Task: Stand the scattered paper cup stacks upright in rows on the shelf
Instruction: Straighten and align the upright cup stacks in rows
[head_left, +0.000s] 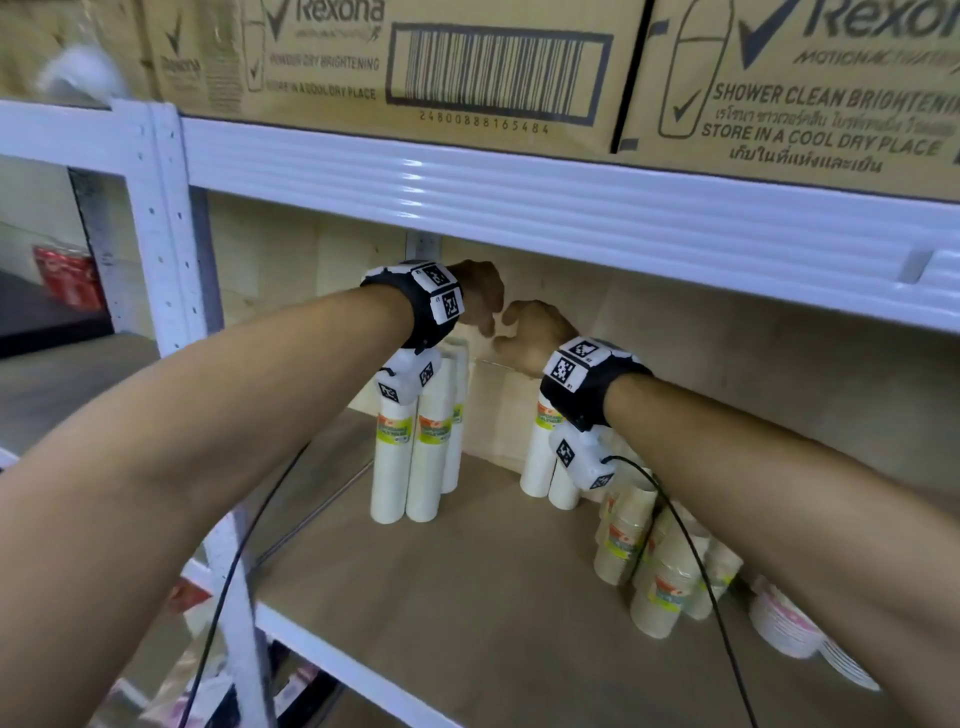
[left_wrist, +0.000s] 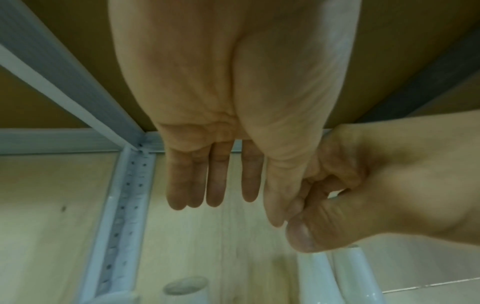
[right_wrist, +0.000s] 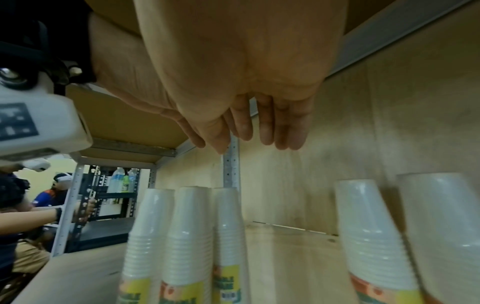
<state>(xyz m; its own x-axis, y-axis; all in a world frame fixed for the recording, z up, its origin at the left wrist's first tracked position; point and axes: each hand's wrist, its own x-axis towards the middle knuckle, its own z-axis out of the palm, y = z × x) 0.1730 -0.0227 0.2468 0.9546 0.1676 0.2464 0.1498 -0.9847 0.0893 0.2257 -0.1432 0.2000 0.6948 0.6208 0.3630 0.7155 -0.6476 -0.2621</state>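
Observation:
Three tall white paper cup stacks (head_left: 410, 457) stand upright together at the back left of the wooden shelf board (head_left: 467, 597). Two more white stacks (head_left: 540, 462) stand by the back wall. Several beige cup stacks (head_left: 660, 577) sit at the right, leaning against each other. My left hand (head_left: 478, 296) and right hand (head_left: 535, 332) hover close together above the white stacks, holding nothing. The left hand's fingers (left_wrist: 215, 185) hang straight; the right hand (left_wrist: 363, 195) beside it is loosely curled. The right wrist view shows the three stacks (right_wrist: 182, 236) and the pair (right_wrist: 369, 236) below my right hand (right_wrist: 259, 127).
A white metal beam (head_left: 519, 197) runs just above the hands, with cardboard boxes (head_left: 467, 62) on the shelf above. A white upright post (head_left: 166, 234) stands at the left. Stacked paper plates (head_left: 784, 623) lie at the far right. Bare board lies between the white stack groups.

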